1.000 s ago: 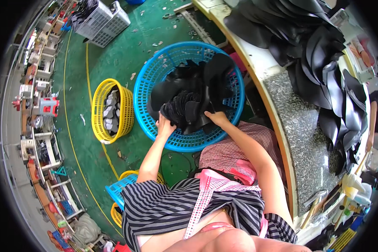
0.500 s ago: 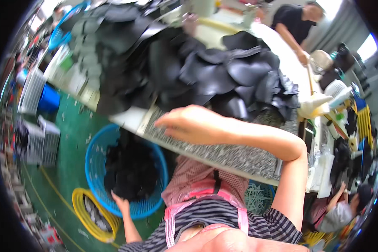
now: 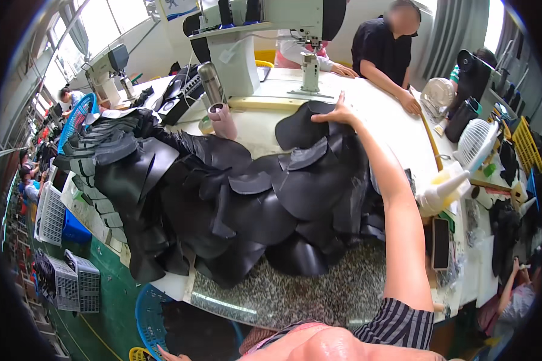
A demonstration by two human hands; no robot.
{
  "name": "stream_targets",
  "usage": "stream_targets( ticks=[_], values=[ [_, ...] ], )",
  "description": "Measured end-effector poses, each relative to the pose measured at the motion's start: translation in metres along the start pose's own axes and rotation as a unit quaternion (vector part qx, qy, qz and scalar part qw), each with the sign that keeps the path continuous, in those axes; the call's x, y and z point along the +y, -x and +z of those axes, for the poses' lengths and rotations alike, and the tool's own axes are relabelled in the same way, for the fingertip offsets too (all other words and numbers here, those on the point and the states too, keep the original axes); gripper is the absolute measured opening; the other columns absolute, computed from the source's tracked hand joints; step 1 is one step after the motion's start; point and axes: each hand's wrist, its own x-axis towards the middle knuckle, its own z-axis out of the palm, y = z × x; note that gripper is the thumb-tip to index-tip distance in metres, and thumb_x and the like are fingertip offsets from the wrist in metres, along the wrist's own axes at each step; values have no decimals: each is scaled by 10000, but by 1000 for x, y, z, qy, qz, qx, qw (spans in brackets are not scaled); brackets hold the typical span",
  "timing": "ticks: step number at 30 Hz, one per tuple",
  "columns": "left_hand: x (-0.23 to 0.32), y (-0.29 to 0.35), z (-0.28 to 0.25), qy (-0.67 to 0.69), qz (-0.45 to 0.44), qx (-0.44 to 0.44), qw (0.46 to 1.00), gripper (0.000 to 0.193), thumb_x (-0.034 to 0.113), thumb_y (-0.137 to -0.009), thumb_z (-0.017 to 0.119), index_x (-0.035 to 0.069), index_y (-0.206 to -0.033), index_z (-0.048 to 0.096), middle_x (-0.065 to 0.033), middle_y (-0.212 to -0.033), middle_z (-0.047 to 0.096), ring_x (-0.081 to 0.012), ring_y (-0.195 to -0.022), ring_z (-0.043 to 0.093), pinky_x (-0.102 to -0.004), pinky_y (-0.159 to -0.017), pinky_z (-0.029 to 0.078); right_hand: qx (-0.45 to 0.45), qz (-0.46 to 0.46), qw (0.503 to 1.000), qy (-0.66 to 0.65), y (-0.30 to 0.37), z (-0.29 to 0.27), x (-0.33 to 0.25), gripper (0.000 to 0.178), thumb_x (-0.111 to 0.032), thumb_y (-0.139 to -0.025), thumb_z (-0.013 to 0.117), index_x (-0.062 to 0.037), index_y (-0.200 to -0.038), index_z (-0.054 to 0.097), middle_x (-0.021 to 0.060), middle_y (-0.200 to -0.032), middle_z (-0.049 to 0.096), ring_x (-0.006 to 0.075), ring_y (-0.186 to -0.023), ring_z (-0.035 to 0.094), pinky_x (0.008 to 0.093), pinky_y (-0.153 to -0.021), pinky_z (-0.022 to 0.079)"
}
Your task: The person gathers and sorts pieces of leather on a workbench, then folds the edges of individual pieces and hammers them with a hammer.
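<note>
Overlapping black leather-like pieces point(image 3: 253, 210) lie in a broad pile across the table, flat curved panels with several smaller strips on top. At the pile's far right edge my right hand point(image 3: 338, 114) is stretched out with its fingers spread. Its thumb lies over a rounded black piece point(image 3: 298, 127); nothing is plainly gripped. My left hand point(image 3: 173, 356) shows only in part at the lower edge, by the rim of a blue basket point(image 3: 149, 316). The fingers I can see there look extended, with nothing visible in them. The basket's inside is dark.
A sewing machine point(image 3: 310, 72) stands at the far side, with a steel flask point(image 3: 211, 84) and pink cup point(image 3: 223, 122) before it. A person in black point(image 3: 382, 51) sits across. At right are a white squeeze bottle point(image 3: 442, 194), a phone point(image 3: 440, 243) and a fan point(image 3: 477, 144).
My right arm has swung from across the near table edge out to the pile's far side. My view has tilted up, so the sewing machine shows and my left hand sits lower in the picture.
</note>
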Motion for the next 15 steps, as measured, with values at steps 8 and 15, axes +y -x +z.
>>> stream_targets(
  ticks=[8,15],
  values=[
    [104,-38,-34,-5,-124,-178,976,758,275,-923,685,78,-1585,374,-271,-1600,371,-469,-1496,312,-602,-1190,295,-10,60,998,-24,-48,24,23,1093,-401,-516,1008,58,-1402,562,218,-1422,599,300,-1266,628,384,-1036,520],
    [180,-72,11,-109,-60,-530,839,725,304,-872,673,246,-1556,439,-157,-1718,176,-463,-1573,95,-770,-1138,196,226,-213,924,-225,-32,-57,-47,527,-170,-675,937,48,-1114,742,107,-992,765,179,-852,722,304,-844,567]
  ],
)
